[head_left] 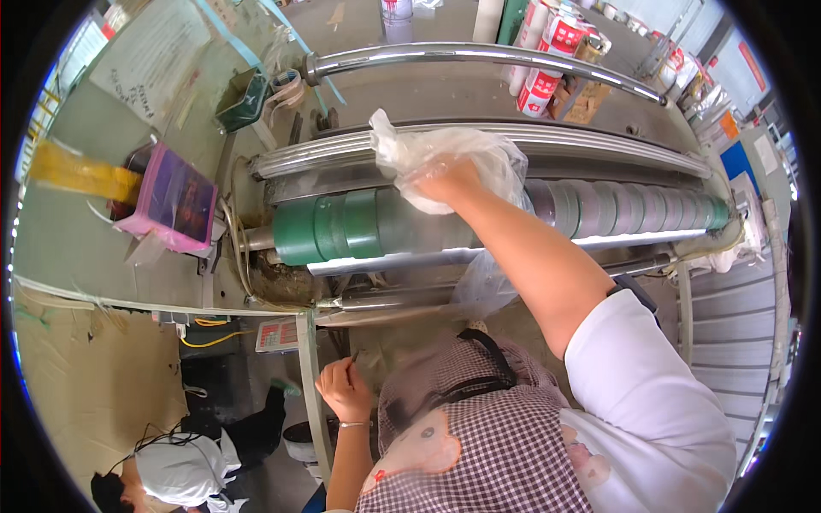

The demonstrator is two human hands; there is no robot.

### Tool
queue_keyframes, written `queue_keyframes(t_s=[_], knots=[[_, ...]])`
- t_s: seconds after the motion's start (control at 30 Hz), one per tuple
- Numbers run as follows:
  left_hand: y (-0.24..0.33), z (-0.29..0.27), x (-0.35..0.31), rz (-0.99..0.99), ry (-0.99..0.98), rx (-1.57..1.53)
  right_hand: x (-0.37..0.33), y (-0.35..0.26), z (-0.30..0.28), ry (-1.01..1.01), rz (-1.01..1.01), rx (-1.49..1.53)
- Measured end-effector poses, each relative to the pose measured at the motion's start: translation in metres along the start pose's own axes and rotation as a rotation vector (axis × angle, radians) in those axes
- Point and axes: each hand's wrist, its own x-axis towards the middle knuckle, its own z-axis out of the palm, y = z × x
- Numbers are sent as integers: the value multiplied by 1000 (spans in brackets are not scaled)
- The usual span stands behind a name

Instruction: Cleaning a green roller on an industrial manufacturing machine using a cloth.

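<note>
A long green roller (316, 229) with ringed sections lies across the machine in front of me. My right arm reaches over it, and my right hand (446, 181) is closed on a crumpled sheet of translucent plastic film (392, 147). The film bunches around the fingers and partly hides them. More clear film (489, 278) hangs down over the near side of the roller. Low and close to my body, my left hand (345, 391) is closed beside the machine's front leg. A small dark tip shows above its fingers, too small to name.
Steel bars (479, 55) cross the machine behind the roller. Red and white cans (540, 90) stand beyond them. At left are a purple-pink box (175, 198) and a green container (243, 101). Another person (184, 470) is bent over at the lower left.
</note>
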Motion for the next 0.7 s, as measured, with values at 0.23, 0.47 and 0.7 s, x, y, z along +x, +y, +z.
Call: queue_keyframes(t_s=[0.23,0.47,0.7], knots=[[-37,-10,-35,-181,73,-9,-79,-12,39,362,-152,333],[-42,-17,-1,-207,71,-130,27,28,40,279,-4,-215],[-70,-20,-10,-287,47,-173,-28,-28,47,198,3,-129]])
